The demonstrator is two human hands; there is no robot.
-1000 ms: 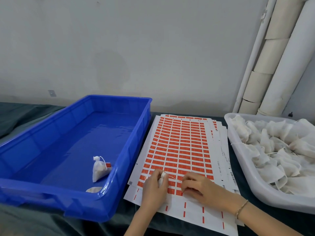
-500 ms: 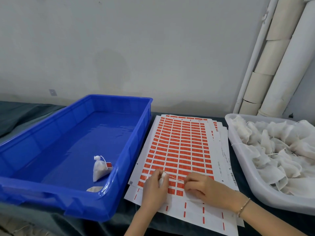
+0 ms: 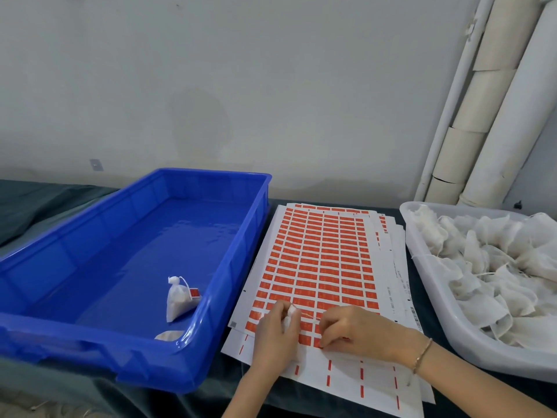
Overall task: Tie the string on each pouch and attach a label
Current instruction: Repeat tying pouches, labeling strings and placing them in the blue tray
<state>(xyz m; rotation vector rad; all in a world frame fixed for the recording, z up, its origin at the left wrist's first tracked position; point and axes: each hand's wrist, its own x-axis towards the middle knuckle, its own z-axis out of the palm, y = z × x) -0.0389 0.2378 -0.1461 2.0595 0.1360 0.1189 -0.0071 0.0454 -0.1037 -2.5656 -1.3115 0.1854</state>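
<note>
My left hand [image 3: 275, 334] grips a small white pouch [image 3: 290, 314] over the near end of the label sheets [image 3: 319, 267], which carry rows of orange labels. A thin string [image 3: 309, 315] runs from the pouch to my right hand [image 3: 352, 331]. The right hand's curled fingertips pinch at an orange label [image 3: 319, 343] on the sheet. A tied white pouch with an orange label [image 3: 177, 298] stands in the blue bin [image 3: 211, 309], and another white pouch [image 3: 168, 335] shows partly at the bin's near wall.
A translucent white tray [image 3: 446, 324] holds several untied white pouches at the right. Cardboard tubes [image 3: 470, 125] and a white pipe lean against the wall behind it. A dark green cloth [image 3: 36, 203] covers the table.
My right hand has slid slightly right and nearer along the sheet's lower rows. The left hand stays put with the pouch.
</note>
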